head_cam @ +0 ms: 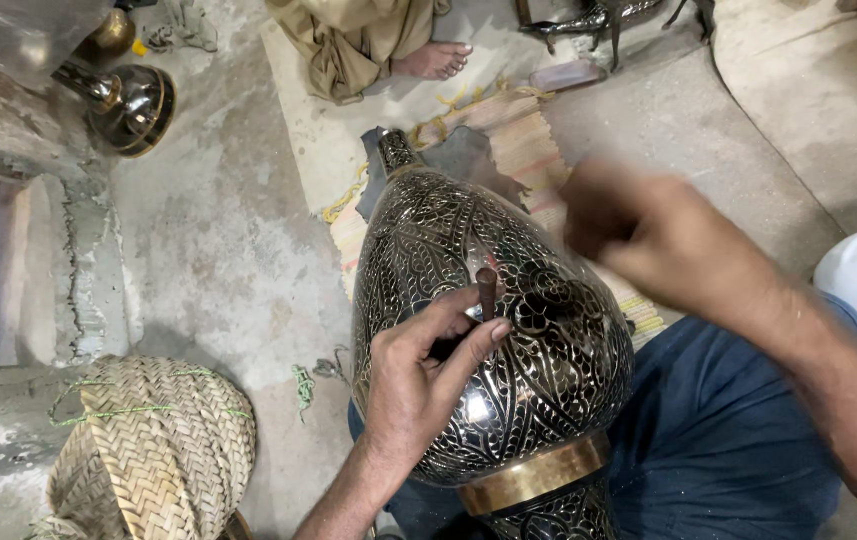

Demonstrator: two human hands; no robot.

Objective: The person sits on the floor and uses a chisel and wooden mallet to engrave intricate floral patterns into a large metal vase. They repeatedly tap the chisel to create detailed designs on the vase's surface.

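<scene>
With the engraved metal vase [488, 330] lying across the lap, the left hand [418, 385] pinches a small punch [486, 292] upright on it, best held steady, while the blurred right hand [648, 240] looks clenched, contents unclear.

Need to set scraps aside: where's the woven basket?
In the head view, the woven basket sits lower left on the concrete floor, left of the engraved metal vase.

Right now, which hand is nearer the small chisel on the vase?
Left. The left hand holds the chisel against the engraved vase; the right hand is raised, apart, to its right.
</scene>
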